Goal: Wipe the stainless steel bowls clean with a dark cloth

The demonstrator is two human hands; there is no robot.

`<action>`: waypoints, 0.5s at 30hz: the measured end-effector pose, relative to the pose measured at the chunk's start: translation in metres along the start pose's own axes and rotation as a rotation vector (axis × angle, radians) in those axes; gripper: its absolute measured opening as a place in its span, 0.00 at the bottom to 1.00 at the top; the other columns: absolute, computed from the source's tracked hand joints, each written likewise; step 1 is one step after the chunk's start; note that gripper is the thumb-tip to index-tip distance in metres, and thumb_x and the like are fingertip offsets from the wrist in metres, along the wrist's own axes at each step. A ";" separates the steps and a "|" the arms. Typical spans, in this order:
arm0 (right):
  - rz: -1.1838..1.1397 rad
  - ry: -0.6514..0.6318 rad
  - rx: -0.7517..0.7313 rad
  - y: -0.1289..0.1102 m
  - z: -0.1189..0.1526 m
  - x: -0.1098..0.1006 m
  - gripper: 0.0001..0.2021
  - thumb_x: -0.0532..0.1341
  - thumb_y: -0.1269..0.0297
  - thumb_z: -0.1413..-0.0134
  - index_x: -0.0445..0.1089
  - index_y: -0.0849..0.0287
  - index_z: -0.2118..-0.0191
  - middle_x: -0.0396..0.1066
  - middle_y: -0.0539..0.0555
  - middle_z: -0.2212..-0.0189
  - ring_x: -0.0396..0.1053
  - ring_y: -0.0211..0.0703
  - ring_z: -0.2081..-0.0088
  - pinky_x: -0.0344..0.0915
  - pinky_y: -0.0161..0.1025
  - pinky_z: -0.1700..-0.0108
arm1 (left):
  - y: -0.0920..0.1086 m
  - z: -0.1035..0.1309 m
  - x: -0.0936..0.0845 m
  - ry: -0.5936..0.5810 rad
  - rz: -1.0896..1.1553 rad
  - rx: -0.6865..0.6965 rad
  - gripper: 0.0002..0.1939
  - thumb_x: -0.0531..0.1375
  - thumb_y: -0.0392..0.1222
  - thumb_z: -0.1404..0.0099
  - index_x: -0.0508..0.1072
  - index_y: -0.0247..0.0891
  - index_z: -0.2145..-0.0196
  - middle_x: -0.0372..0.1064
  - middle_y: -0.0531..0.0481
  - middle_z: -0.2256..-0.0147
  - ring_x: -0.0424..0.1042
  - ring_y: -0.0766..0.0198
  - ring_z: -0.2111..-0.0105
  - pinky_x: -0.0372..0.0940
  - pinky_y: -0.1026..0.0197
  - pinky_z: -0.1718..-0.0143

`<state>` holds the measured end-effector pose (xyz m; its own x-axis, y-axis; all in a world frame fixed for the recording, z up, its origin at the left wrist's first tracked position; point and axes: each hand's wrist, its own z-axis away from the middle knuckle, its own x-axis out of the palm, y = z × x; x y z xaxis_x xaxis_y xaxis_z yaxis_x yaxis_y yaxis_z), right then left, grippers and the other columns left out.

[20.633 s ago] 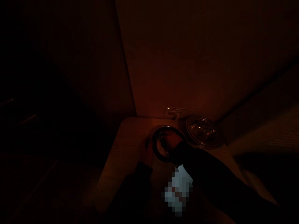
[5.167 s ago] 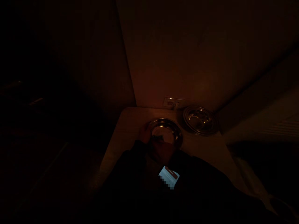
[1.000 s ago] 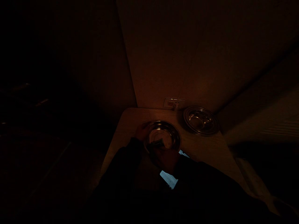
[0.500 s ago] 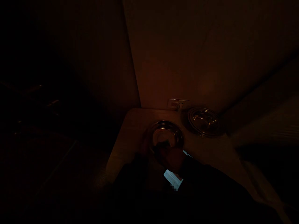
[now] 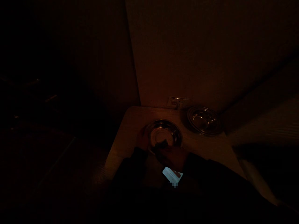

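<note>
Head view, very dim: nearest the camera, under the right wrist, a lit phone screen (image 5: 173, 175) lies on the desk (image 5: 126, 137). Just beyond it the right hand (image 5: 171, 157) reaches over the near rim of a steel plate (image 5: 163, 134), its grip clenched on a small dark object (image 5: 161, 144) that I cannot identify, pressed against the plate's inner face. The plate lies straight ahead of this grip, touching it. The left hand (image 5: 142, 140) is at the plate's left rim; whether its grip closes on the rim or only rests there I cannot tell. Farther off to the right, well apart, sits a second steel plate (image 5: 203, 119) beside a wall socket (image 5: 177, 102). Half a second ago the right hand covered more of the plate's near edge; now it sits lower and the dark object shows.
</note>
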<state>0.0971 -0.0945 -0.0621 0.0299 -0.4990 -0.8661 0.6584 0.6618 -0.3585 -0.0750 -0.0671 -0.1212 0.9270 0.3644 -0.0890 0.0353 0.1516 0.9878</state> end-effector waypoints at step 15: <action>-0.031 0.044 0.005 -0.011 -0.025 0.005 0.26 0.57 0.60 0.39 0.58 0.61 0.37 0.70 0.65 0.46 0.68 0.55 0.47 0.67 0.46 0.53 | 0.009 -0.007 0.000 -0.001 -0.051 -0.055 0.18 0.51 0.40 0.32 0.75 0.31 0.52 0.74 0.41 0.50 0.72 0.57 0.49 0.63 0.56 0.44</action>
<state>0.0710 -0.0900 -0.0716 -0.0235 -0.4944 -0.8689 0.6627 0.6431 -0.3839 -0.0768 -0.0595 -0.1132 0.9250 0.3536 -0.1390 0.0619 0.2206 0.9734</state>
